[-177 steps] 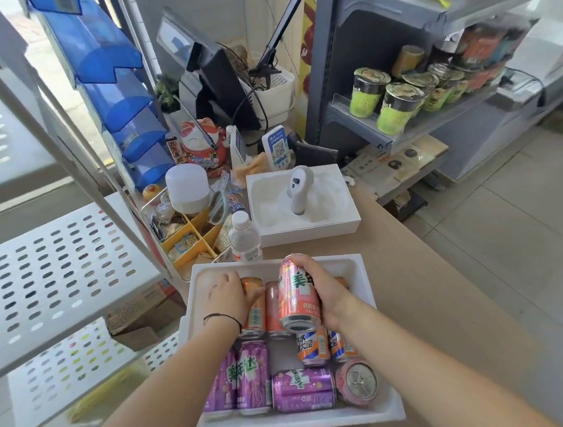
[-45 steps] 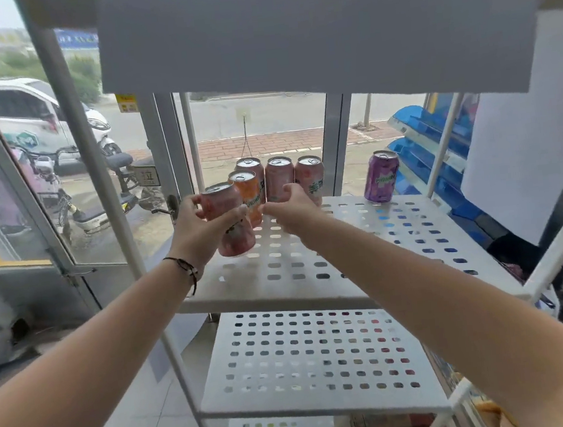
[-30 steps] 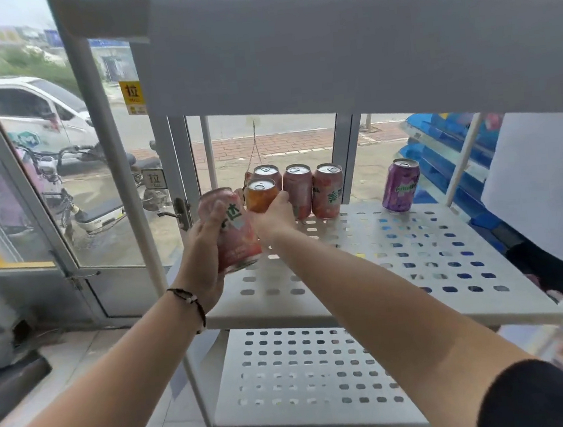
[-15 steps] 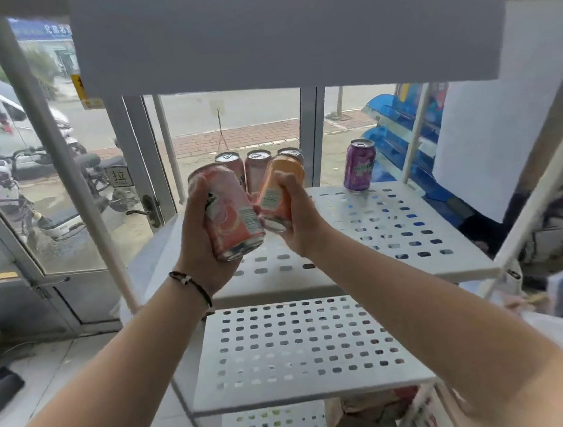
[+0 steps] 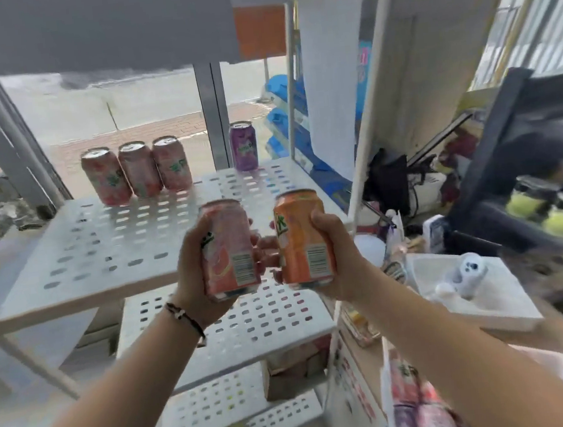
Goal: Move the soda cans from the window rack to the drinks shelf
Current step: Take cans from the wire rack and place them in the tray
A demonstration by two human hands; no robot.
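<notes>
My left hand (image 5: pixel 194 273) grips a pink soda can (image 5: pixel 230 249), held upright in front of the white perforated window rack (image 5: pixel 98 251). Right beside it, my right hand (image 5: pixel 338 263) grips an orange soda can (image 5: pixel 303 237). Both cans are off the rack, in the air near its front right corner. At the back of the rack's shelf stand three pink cans (image 5: pixel 136 170) in a row and one purple can (image 5: pixel 243 145) further right. The drinks shelf (image 5: pixel 523 169) shows blurred at the right with green-labelled cans on it.
A white tray (image 5: pixel 481 307) with a handheld scanner (image 5: pixel 466 273) lies on the counter at the right. A second white tray with cans (image 5: pixel 418 403) sits at the lower right. Lower rack shelves (image 5: pixel 249 323) lie below my hands. Blue bins (image 5: pixel 284 116) stand behind the rack.
Both hands have pulled the pink and orange cans back from the rack and lowered them. My view has swung right, bringing the counter and drinks shelf into sight.
</notes>
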